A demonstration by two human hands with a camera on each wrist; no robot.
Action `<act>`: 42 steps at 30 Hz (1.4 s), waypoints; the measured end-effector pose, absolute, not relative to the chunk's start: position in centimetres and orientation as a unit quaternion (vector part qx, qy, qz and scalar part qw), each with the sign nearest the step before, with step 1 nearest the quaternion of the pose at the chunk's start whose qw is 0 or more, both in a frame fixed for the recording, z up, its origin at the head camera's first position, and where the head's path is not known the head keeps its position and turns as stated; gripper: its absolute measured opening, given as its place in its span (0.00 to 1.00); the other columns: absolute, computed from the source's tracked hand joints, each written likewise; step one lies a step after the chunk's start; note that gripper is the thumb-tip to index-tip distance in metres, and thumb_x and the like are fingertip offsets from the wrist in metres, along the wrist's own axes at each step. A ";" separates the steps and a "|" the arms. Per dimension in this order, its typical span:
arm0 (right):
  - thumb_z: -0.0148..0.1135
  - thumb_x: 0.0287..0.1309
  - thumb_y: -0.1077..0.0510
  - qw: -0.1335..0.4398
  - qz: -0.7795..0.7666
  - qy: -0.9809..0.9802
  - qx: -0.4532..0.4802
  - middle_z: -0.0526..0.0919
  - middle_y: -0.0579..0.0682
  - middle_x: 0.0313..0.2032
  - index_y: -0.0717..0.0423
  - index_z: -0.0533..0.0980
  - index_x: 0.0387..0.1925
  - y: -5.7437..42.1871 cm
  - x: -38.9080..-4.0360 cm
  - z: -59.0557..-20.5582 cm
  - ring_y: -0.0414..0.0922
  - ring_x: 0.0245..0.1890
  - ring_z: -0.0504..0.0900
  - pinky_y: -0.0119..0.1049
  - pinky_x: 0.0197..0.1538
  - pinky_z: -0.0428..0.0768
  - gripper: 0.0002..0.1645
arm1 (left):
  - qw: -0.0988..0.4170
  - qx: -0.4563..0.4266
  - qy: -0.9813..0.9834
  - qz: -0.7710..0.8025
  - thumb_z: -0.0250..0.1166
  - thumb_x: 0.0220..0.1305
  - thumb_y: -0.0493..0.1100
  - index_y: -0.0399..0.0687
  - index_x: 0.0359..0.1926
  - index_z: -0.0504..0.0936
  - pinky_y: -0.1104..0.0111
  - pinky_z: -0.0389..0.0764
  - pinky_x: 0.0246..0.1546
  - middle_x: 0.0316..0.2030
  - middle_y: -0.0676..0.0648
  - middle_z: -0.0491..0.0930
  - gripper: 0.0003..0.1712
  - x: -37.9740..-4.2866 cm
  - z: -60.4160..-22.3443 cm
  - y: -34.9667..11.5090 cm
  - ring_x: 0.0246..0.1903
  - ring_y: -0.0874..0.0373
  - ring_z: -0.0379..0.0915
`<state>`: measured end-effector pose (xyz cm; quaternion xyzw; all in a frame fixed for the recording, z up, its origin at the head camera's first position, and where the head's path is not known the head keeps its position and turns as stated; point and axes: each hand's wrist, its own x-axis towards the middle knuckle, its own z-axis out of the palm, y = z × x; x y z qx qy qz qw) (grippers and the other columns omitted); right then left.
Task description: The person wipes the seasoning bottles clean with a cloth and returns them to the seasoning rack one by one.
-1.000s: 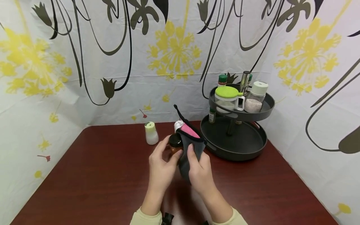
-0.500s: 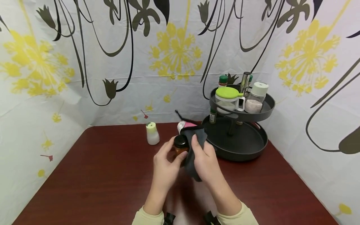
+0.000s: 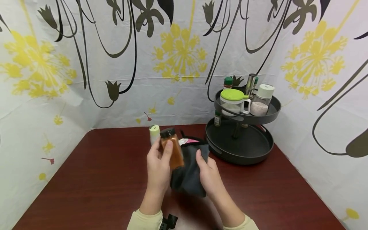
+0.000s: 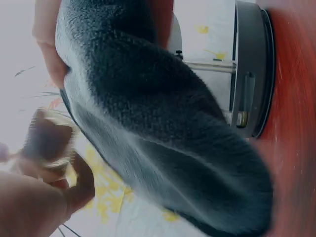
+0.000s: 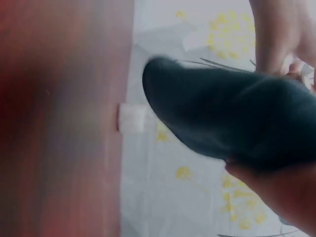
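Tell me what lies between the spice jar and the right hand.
The dark gray cloth: in the head view it fills the stretch between the spice jar and the right hand, which grips it.

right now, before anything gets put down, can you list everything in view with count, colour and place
spice jar: 1, orange-brown contents, black lid, in the left hand
cloth: 1, dark grey, held by the right hand
item at the cloth's top edge: 1, pink and white, partly hidden
shaker: 1, pale green lid, on the table beyond the left hand
two-tier rack: 1, dark grey, rear right
lidded pot: 1, clear, lime lid, upper tier
wide jar: 1, white lid, pale pink contents, upper tier
small bottles: several, some green-capped, both tiers
table: 1, red-brown
wall sheet: white, yellow and grey print, behind
sleeves: 2, pale yellow, bottom
left hand: 1, centre
right hand: 1, centre
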<state>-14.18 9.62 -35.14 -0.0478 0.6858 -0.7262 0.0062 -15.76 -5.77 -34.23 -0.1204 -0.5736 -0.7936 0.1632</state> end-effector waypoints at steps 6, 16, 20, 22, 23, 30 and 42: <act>0.41 0.73 0.35 -0.038 -0.722 0.689 -0.059 0.82 0.61 0.49 0.59 0.74 0.57 10.7 -14.2 -33.4 0.47 0.45 0.84 0.35 0.49 0.81 0.35 | 0.073 -0.141 -0.509 -0.846 0.51 0.75 0.54 0.54 0.67 0.54 0.53 0.85 0.41 0.52 0.39 0.72 0.26 -15.9 -34.4 -5.7 0.39 0.49 0.82; 0.41 0.73 0.37 -0.113 -0.655 0.744 -0.067 0.80 0.56 0.45 0.55 0.74 0.55 11.1 -14.3 -30.9 0.46 0.42 0.80 0.34 0.46 0.79 0.29 | 0.037 -0.164 -0.623 -0.764 0.51 0.76 0.50 0.58 0.73 0.60 0.71 0.69 0.62 0.64 0.49 0.69 0.28 -16.0 -35.2 -5.3 0.64 0.56 0.65; 0.43 0.73 0.39 -0.130 -0.649 0.743 -0.101 0.78 0.53 0.53 0.53 0.69 0.63 9.6 -14.1 -31.2 0.43 0.52 0.78 0.35 0.54 0.78 0.29 | 0.102 -0.155 -0.702 -0.688 0.62 0.69 0.43 0.61 0.65 0.71 0.70 0.78 0.52 0.55 0.49 0.76 0.25 -15.8 -35.2 -4.7 0.53 0.55 0.74; 0.43 0.74 0.40 -0.125 -0.650 0.741 -0.114 0.74 0.50 0.60 0.53 0.65 0.68 9.0 -14.0 -31.9 0.40 0.60 0.74 0.36 0.61 0.74 0.31 | 0.122 -0.152 -0.705 -0.682 0.63 0.67 0.41 0.62 0.63 0.73 0.68 0.80 0.50 0.53 0.50 0.77 0.25 -15.8 -35.1 -4.5 0.51 0.55 0.76; 0.43 0.74 0.41 -0.121 -0.652 0.739 -0.118 0.73 0.49 0.63 0.53 0.63 0.69 8.7 -13.9 -32.3 0.40 0.62 0.72 0.37 0.63 0.72 0.31 | 0.129 -0.150 -0.704 -0.682 0.64 0.67 0.41 0.62 0.63 0.73 0.67 0.81 0.49 0.52 0.50 0.78 0.25 -15.8 -35.1 -4.4 0.51 0.55 0.76; 0.41 0.74 0.39 -0.083 -0.662 0.741 -0.076 0.80 0.54 0.49 0.55 0.71 0.61 8.8 -14.3 -35.0 0.44 0.47 0.79 0.36 0.50 0.78 0.30 | 0.163 -0.125 -0.712 -0.671 0.64 0.67 0.46 0.61 0.64 0.73 0.65 0.82 0.48 0.52 0.50 0.80 0.25 -16.4 -35.2 -4.8 0.51 0.54 0.78; 0.43 0.71 0.36 -0.073 -0.680 0.727 -0.069 0.76 0.50 0.59 0.49 0.68 0.65 9.7 -13.8 -32.4 0.42 0.59 0.74 0.42 0.62 0.74 0.32 | 0.089 -0.155 -0.738 -0.651 0.60 0.70 0.44 0.67 0.66 0.68 0.69 0.80 0.48 0.54 0.51 0.79 0.27 -16.0 -35.8 -4.7 0.51 0.58 0.77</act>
